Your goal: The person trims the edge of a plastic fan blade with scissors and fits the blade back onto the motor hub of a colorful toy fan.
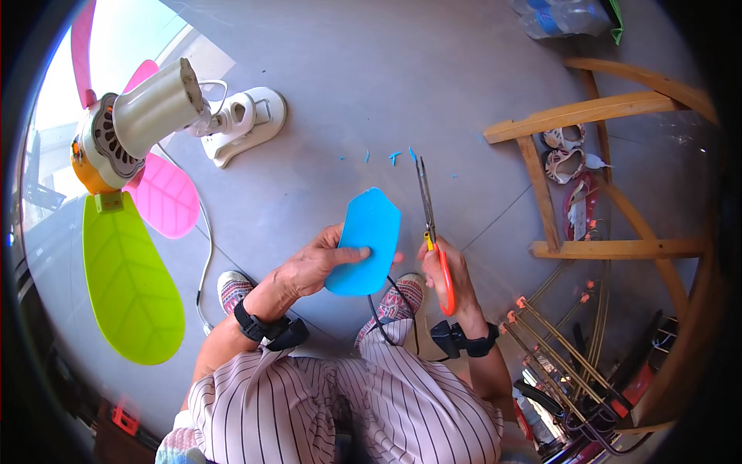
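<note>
My left hand (309, 263) grips a flat blue sheet piece (372, 224) by its lower left side, thumb lying across its face. The piece is long, with angled cuts at its far end and rounded corners at its near end. My right hand (454, 271) is closed around the orange handles of a pair of scissors (427, 201). Their long dark blades point away from me, nearly together, to the right of the sheet and apart from it. Several small blue scraps (394, 158) lie on the floor beyond the sheet.
At left stands a white fan (158, 108) with a green blade (131, 278) and pink blades (166, 197); its white cable (207, 263) runs along the grey tiles. Right are a wooden frame (618, 249), shoes (564, 164) and thin rods (564, 363). Plastic bottles (560, 19) lie far right.
</note>
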Action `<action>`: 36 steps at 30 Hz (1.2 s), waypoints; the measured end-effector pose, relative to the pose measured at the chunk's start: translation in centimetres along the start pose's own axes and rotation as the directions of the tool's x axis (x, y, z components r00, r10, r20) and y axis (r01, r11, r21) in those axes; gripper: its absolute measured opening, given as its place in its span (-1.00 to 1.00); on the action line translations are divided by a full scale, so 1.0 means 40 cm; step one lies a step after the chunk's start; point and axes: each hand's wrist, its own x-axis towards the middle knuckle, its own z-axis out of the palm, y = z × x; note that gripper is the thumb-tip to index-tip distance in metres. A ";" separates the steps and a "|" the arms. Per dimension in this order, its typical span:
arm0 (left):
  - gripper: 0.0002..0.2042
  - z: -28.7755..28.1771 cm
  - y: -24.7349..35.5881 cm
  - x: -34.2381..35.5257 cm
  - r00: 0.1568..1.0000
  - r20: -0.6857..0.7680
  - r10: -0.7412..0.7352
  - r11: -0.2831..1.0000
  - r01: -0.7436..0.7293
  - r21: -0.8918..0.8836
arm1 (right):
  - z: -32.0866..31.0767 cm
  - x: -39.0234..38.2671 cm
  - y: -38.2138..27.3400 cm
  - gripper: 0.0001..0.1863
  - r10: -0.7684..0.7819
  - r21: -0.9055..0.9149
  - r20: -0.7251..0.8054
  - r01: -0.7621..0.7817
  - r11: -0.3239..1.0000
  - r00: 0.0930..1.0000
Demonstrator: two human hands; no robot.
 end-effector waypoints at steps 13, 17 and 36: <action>-0.38 -0.039 -0.018 -0.006 0.913 -0.239 0.332 0.851 -0.180 0.494 | 0.031 -0.021 -0.041 -0.77 -0.059 -0.170 -0.041 0.051 0.984 0.997; -0.44 -0.026 -0.017 0.006 0.827 -0.410 0.383 0.814 -0.092 0.574 | 0.040 -0.022 -0.044 -0.71 -0.025 -0.180 0.004 0.026 0.983 1.000; -0.58 -0.028 -0.016 -0.007 0.943 -0.169 0.288 0.934 -0.238 0.266 | 0.030 -0.024 -0.062 -0.64 -0.060 -0.276 0.096 0.085 0.957 0.994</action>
